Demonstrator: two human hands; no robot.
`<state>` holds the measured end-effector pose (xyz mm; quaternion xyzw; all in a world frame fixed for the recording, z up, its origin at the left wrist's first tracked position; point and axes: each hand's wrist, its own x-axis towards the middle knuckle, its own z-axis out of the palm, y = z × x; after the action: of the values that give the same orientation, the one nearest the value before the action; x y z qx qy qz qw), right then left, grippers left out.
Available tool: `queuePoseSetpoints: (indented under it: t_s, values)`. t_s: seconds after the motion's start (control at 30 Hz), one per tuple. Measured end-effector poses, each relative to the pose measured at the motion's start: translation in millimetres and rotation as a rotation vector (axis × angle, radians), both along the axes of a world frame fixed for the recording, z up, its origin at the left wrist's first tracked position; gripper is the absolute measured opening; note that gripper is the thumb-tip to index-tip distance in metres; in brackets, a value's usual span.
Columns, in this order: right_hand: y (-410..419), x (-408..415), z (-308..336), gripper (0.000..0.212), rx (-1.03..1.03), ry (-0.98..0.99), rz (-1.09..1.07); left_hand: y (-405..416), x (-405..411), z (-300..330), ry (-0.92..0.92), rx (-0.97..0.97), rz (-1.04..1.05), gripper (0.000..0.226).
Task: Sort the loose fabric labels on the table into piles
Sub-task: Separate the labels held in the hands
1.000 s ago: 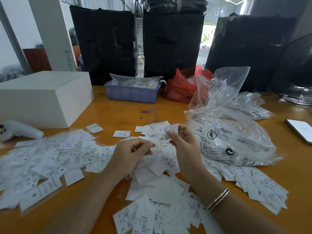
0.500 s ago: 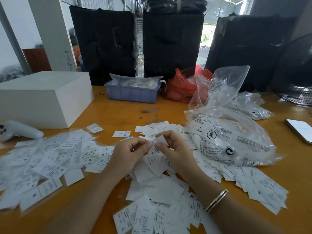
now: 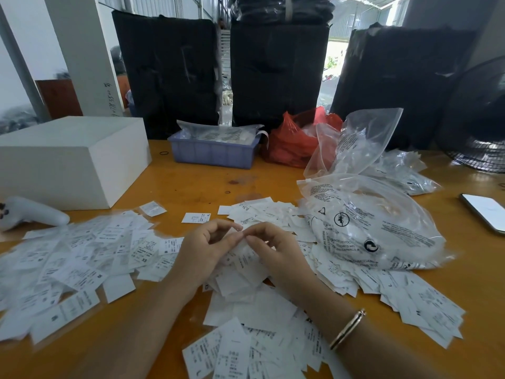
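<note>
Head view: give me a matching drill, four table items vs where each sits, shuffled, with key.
Items:
1. white box
2. blue bin
3. phone
4. red bag

Places:
A. right edge of the table
B. far side, centre, holding packets
C. far left
D. far side, right of the bin

Pairs: 1-C, 2-B, 3-A, 4-D

The labels (image 3: 82, 258) are white with small black print, some showing letters such as SX and M, and they lie on an orange-yellow desk (image 3: 196, 187) with a few dark stains. A plain white box (image 3: 71, 160), a lavender-blue tray (image 3: 213, 154), a red bag (image 3: 289, 146) and clear bags (image 3: 369, 228) with black text and round symbols stand behind, before black wrapped bundles (image 3: 166, 75). A gold bangle (image 3: 347, 329) circles the right wrist, and a white controller (image 3: 32, 213) lies at left.
</note>
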<state>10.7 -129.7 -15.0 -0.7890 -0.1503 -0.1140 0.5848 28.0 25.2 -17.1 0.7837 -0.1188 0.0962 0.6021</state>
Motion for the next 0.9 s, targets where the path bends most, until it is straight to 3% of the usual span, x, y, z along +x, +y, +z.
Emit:
queuePoseSetpoints:
  t_s: [0.13, 0.27, 0.37, 0.43, 0.5, 0.57, 0.63, 0.77, 0.9]
  values:
    - [-2, -2, 3, 0.015, 0.050, 0.138, 0.078, 2, 1, 1, 0.009, -0.009, 0.000, 0.005]
    - [-10, 0, 12, 0.023, -0.016, 0.117, 0.077, 4, 3, 1, 0.004, -0.035, 0.050, 0.006]
    - [-27, 5, 28, 0.023, -0.007, 0.028, -0.102, 11, 7, 2, -0.005, -0.054, 0.168, 0.005]
    - [-49, 11, 42, 0.024, 0.196, -0.052, -0.305, 18, 11, 2, -0.068, 0.071, 0.283, 0.007]
    - [-77, 21, 53, 0.023, 0.228, -0.143, -0.508, 23, 12, 1, -0.158, 0.231, 0.375, 0.012]
    - [-108, 35, 56, 0.022, 0.029, -0.156, -0.688, 28, 15, -1, -0.211, 0.316, 0.428, 0.016]
    - [-138, 46, 53, 0.027, -0.253, -0.028, -0.797, 32, 17, -3, -0.221, 0.366, 0.456, 0.023]
    - [-171, 58, 37, 0.023, -0.845, 0.335, -0.725, 35, 18, -6, -0.174, 0.523, 0.492, 0.031]
    - [-165, 54, 29, 0.024, -0.863, 0.379, -0.719, 36, 20, -9, -0.146, 0.807, 0.570, 0.032]
